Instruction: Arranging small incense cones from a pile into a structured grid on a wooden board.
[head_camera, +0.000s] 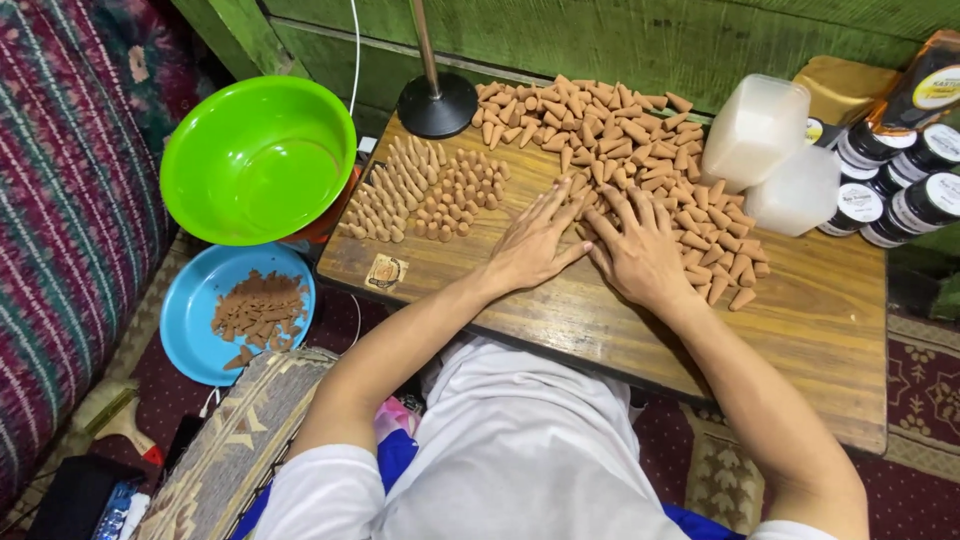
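1. Left hand (530, 245) flat on the wooden table (800, 320), palm down, fingers stretched out and close together, tips touching the near edge of the loose cone pile (640, 140); nothing gripped.
2. Right hand (640, 255) flat beside it, palm down, fingers spread and laid over cones at the pile's near side; nothing clasped, only pressed or covered. Thumbs of both hands nearly meeting near the middle of the table.
3. Loose cones, tan-brown, heaped from the far edge of the table down toward the right edge, lying every which way.
4. Sorted cones (420, 190) toward the far left corner: some in neat rows lying on their sides, others just beside them standing upright on their bases, well apart from the hands.
5. Small square sticker (385, 271) near the left edge, close to the front.
6. Black round lamp base (437, 105) with a metal pole at the far edge, just beside the loose pile.
7. Two cloudy plastic tubs (770, 150) at the far right, touching the pile's edge; dark jars with white lids (890, 190) beyond them at the right corner.
8. Off the table, left: green bowl (255, 160), overlapping the far left corner; blue plate (195, 320) on the floor with broken brown bits (260, 310).
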